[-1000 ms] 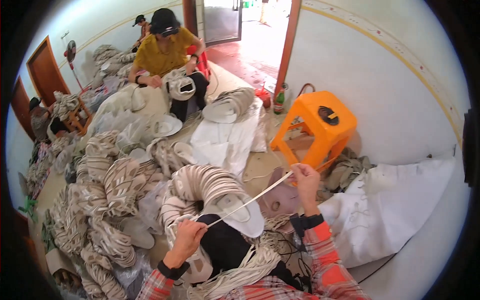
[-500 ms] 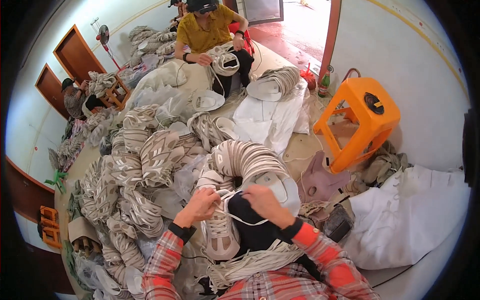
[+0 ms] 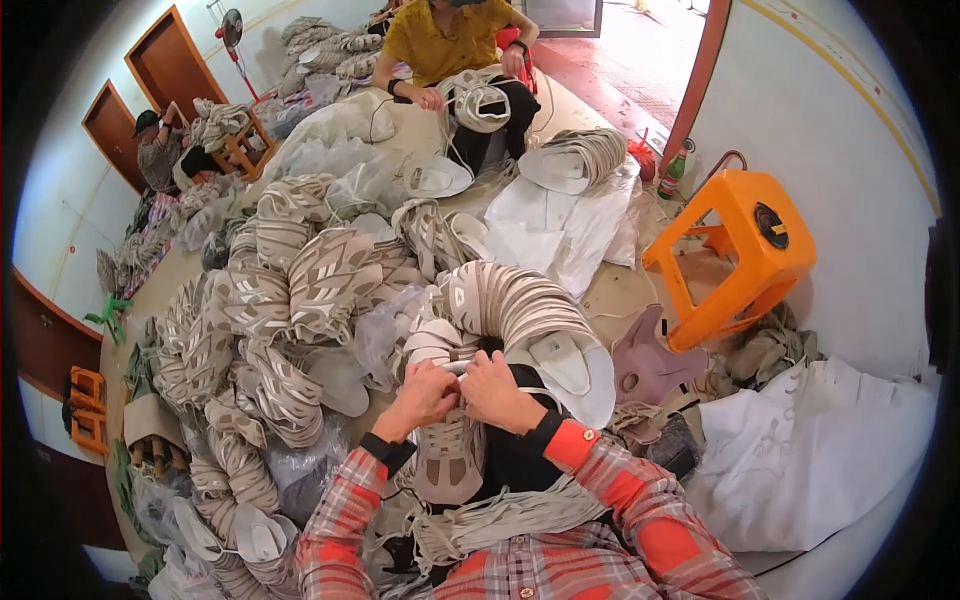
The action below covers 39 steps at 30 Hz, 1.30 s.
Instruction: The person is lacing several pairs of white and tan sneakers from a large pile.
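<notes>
A beige and grey shoe upper (image 3: 450, 465), laced down its front, lies over my lap with its toe toward me. My left hand (image 3: 425, 397) pinches its top edge, the fingers closed. Close beside it, almost touching, my right hand (image 3: 492, 393) is closed on a white shoelace (image 3: 533, 402) that loops out past the knuckles. My fingers hide the top eyelets. A bundle of loose pale laces (image 3: 515, 522) lies across my lap. Just beyond my hands curves a long nested stack of uppers (image 3: 505, 305), its near end showing a white lining.
Heaped nested uppers (image 3: 320, 280) and plastic bags fill the left. At right stand an orange stool (image 3: 735, 260) and a green bottle (image 3: 673, 173), with white sheeting (image 3: 800, 460) nearer me. A co-worker in a yellow shirt (image 3: 445, 45) handles uppers opposite; another person (image 3: 160, 155) sits far left.
My right hand has moved left and closed in beside my left hand at the upper's top. The lace that stretched between them is now mostly hidden. The whole view has shifted slightly.
</notes>
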Tool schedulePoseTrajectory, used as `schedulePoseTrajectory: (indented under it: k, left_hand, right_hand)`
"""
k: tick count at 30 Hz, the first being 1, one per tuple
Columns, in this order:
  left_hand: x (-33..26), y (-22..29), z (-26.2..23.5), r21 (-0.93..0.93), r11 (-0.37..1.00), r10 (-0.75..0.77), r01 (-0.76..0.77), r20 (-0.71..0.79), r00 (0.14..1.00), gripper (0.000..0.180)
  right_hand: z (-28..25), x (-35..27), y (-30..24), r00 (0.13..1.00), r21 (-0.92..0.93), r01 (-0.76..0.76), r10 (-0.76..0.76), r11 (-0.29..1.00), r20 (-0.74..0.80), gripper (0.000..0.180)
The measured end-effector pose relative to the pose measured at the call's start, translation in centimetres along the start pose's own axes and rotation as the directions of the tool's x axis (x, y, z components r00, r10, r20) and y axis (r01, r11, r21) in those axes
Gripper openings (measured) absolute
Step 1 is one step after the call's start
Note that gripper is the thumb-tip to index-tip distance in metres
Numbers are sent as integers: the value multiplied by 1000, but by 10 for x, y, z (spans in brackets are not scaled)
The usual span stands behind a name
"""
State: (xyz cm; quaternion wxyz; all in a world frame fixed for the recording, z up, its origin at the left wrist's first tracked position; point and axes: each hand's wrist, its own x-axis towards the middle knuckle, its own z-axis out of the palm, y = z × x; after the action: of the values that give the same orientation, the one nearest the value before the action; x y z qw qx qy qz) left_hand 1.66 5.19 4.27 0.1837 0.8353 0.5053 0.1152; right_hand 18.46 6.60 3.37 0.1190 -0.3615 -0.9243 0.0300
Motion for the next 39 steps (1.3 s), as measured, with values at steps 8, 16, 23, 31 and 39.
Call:
schedulePoseTrajectory:
  k: [8,16,23,31,39]
  left_hand:
    - [-3,-9,2,-212,970,-107,124,89,990,12]
    - [-8,-5,3,-221,974,-64,54,-38,997,13]
    - [-4,-2,-3,-214,975,-71,67,-12,997,13]
    - [-8,-1,2,-191,980,-59,60,13,998,11]
    - [25,-3,-25,177,910,360,-375,109,927,4]
  right_hand:
    - [-2,13,12,933,221,-235,156,947,323,18]
    - [-15,-2,-5,980,173,-179,161,969,114,21]
    - [-5,-20,-16,977,80,-52,68,995,-202,18]
    - [-12,-24,-2,991,196,21,5,980,-130,15]
    - [10,-28,6,984,412,-86,142,907,-109,16]
